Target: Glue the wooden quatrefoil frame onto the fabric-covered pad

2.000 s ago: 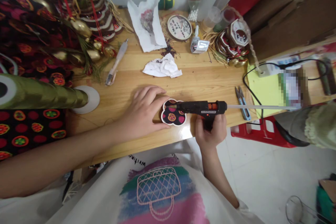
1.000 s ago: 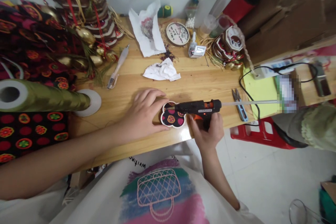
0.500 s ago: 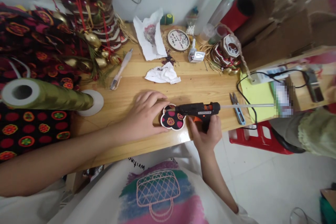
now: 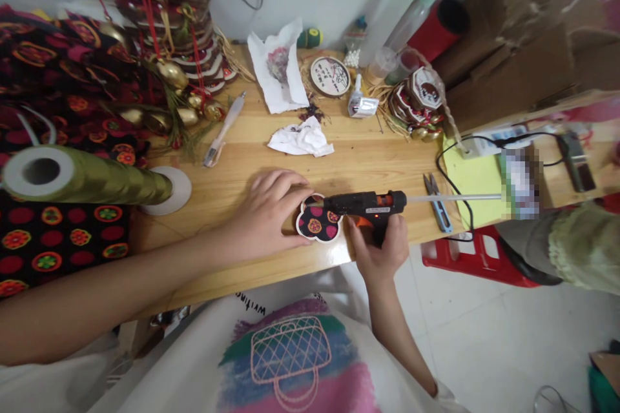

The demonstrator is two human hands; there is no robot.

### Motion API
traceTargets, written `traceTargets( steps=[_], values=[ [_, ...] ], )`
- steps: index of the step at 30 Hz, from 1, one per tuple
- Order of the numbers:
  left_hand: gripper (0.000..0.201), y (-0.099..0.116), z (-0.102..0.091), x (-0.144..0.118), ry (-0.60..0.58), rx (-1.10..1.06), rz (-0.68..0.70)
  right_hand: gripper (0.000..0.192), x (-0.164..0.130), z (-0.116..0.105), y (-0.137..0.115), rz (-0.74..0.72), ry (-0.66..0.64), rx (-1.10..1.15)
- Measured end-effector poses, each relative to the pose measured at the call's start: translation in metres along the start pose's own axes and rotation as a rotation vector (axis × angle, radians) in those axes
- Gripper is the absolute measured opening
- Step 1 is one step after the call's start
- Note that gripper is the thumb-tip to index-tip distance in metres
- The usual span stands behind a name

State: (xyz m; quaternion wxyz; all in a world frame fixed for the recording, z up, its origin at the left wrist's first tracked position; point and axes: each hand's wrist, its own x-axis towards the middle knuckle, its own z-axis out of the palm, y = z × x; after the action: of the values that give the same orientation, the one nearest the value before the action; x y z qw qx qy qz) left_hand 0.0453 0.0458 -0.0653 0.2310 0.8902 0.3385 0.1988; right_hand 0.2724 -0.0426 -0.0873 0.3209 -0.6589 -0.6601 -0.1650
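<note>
A flower-shaped piece (image 4: 316,227) with a pale edge and black floral fabric on its face lies at the front of the wooden table. My left hand (image 4: 271,210) grips its left side between thumb and fingers. In my right hand (image 4: 385,245) is a black glue gun (image 4: 361,203), its small light lit. The gun's nozzle points left and lies over the upper part of the flower piece; whether it touches cannot be made out. A long pale glue stick (image 4: 450,197) juts from the gun's back.
Blue-handled snips (image 4: 438,203) lie right of the gun, near a black cable. A green ribbon spool (image 4: 97,174) stands at left by patterned fabric (image 4: 62,239). Crumpled white paper (image 4: 301,137), a glue bottle (image 4: 362,103) and a round wooden disc (image 4: 330,75) lie farther back. A cardboard box (image 4: 523,45) fills the back right.
Both hands, the flower piece and the glue gun keep nearly the same places. The nozzle shifts very slightly; the whole view moves a little.
</note>
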Motion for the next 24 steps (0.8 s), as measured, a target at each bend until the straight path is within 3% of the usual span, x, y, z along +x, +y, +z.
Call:
traceTargets(
  steps=[24],
  values=[
    [0.067, -0.0009, 0.0002, 0.0004, 0.002, 0.017, 0.014, 0.039, 0.002, -0.0007, -0.0022, 0.015, -0.005, 0.006]
  ],
)
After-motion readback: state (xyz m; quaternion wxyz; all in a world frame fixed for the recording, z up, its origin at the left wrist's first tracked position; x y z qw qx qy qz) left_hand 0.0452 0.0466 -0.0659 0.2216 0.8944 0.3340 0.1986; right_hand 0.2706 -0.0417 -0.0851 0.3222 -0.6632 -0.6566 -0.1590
